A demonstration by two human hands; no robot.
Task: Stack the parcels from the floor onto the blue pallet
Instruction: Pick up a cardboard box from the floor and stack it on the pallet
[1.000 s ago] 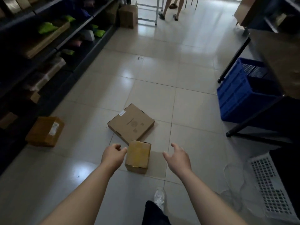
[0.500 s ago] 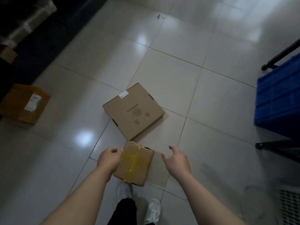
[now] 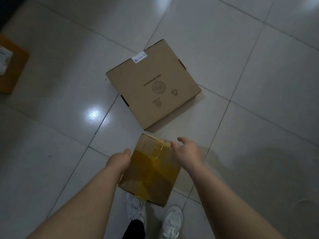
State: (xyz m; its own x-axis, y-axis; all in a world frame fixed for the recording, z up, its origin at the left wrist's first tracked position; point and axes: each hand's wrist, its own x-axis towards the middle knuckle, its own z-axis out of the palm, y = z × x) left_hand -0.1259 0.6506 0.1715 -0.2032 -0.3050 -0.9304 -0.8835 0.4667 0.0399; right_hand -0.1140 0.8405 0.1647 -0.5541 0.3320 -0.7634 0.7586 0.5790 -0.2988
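Note:
A small cardboard parcel sealed with yellow tape sits between my two hands, just above my shoes in the view. Whether it rests on the floor I cannot tell. My left hand grips its left side, thumb at the top edge, fingers hidden behind the box. At the parcel's upper right corner, my right hand touches the tape with spread, relaxed fingers. A larger flat cardboard parcel lies on the tiles just beyond. No blue pallet shows in this view.
An orange-brown parcel with a white label lies at the left edge. My white shoes stand below the small parcel. Glossy light floor tiles spread all around.
My head has tipped down and closer, so the shelves and blue crate have left the view. Both hands have closed in on the small parcel, the left now against its side.

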